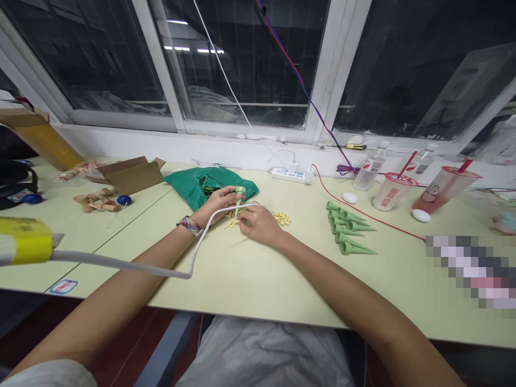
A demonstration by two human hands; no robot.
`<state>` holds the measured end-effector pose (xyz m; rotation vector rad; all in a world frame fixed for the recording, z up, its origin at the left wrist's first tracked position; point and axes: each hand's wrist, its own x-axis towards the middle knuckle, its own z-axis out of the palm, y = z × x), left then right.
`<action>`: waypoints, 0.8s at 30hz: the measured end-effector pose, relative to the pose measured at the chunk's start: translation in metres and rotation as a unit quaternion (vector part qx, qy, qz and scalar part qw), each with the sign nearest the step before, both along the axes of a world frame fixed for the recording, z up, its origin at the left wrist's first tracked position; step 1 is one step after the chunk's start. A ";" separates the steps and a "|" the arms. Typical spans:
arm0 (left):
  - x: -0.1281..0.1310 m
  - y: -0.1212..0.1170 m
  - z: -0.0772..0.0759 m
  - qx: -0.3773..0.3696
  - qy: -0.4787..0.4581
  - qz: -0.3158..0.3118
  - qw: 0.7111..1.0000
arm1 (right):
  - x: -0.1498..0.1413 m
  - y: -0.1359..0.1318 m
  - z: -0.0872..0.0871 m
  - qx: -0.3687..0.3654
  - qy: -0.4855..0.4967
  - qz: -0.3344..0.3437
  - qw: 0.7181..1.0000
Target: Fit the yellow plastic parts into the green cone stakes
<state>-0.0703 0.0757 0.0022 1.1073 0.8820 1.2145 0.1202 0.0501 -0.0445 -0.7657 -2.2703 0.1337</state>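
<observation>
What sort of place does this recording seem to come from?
Probably a makeshift workroom for small hand assembly: green plastic cone spikes lie in rows on a long desk, near a power strip, with a screwdriver by the window and takeaway drink cups.

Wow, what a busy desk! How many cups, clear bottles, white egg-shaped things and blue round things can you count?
Cups with red straws: 2
Clear bottles: 2
White egg-shaped things: 2
Blue round things: 2
Total: 8

Head-worn view looks down at the hands
</observation>
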 end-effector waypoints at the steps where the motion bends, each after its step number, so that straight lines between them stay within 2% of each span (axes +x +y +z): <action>1: 0.001 -0.001 0.000 0.002 0.000 0.000 1.000 | 0.001 -0.002 0.000 -0.011 0.033 0.000 0.999; 5: 0.004 -0.004 0.000 0.018 0.000 -0.025 1.000 | 0.005 -0.008 0.000 -0.105 0.188 -0.043 0.975; 9: 0.004 -0.004 -0.002 0.040 0.005 -0.067 0.997 | 0.007 -0.010 -0.002 -0.231 0.353 -0.092 0.902; 11: 0.005 -0.005 -0.004 0.048 0.027 -0.080 0.995 | 0.011 -0.011 -0.003 -0.275 0.415 -0.082 0.863; 13: 0.008 -0.008 -0.004 0.059 0.064 -0.085 0.993 | 0.016 -0.015 -0.002 -0.296 0.449 -0.067 0.840; 18: 0.023 -0.026 0.003 0.111 0.151 -0.075 0.979 | 0.024 -0.024 0.005 -0.305 0.450 -0.042 0.838; 24: 0.032 -0.035 0.003 0.123 0.164 -0.061 0.977 | 0.031 -0.029 0.013 -0.309 0.460 -0.026 0.832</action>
